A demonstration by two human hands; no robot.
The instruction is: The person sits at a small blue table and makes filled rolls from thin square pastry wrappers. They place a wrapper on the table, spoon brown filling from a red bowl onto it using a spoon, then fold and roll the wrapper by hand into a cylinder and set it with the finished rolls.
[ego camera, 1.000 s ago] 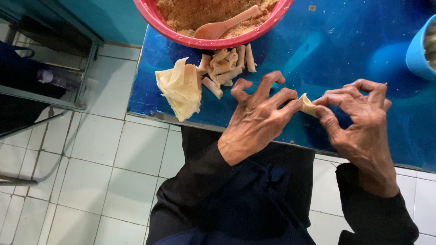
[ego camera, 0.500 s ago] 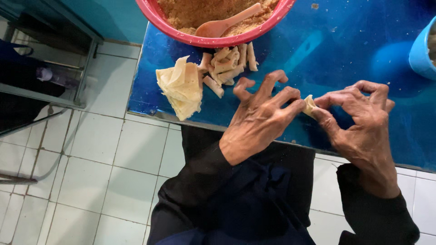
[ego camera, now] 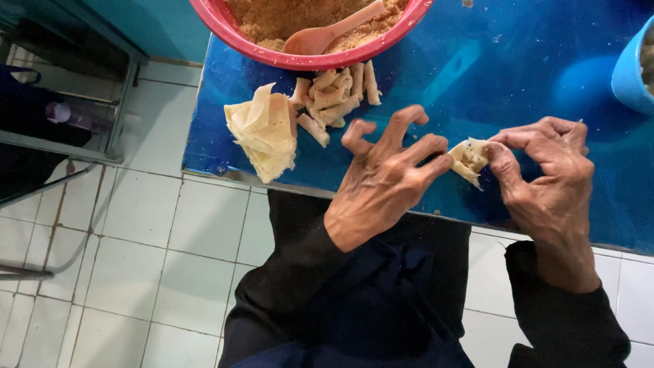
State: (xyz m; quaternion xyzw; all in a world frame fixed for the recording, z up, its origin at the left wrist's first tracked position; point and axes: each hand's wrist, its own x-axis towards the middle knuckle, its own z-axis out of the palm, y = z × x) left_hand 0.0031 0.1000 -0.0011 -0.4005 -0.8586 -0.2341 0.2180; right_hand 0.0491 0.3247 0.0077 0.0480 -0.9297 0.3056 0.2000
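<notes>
A filled wrapper [ego camera: 469,158] is pinched between both hands, left [ego camera: 388,178] fingers splayed, right [ego camera: 548,176] curled, seemingly folding.

Two hands [ego camera: 381,184] [ego camera: 545,177], one filled wrapper [ego camera: 469,158], one wrapper stack [ego camera: 262,133], about eight rolls [ego camera: 334,95], one red bowl [ego camera: 238,34], one spoon [ego camera: 327,34] and one blue tub [ego camera: 630,71] are counted.

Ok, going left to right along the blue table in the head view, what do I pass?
Stack of pale yellow wrapper sheets → pile of rolled pastry sticks → left hand → half-folded filled wrapper pinched between both hands → right hand → light blue plastic container at the edge.
</notes>
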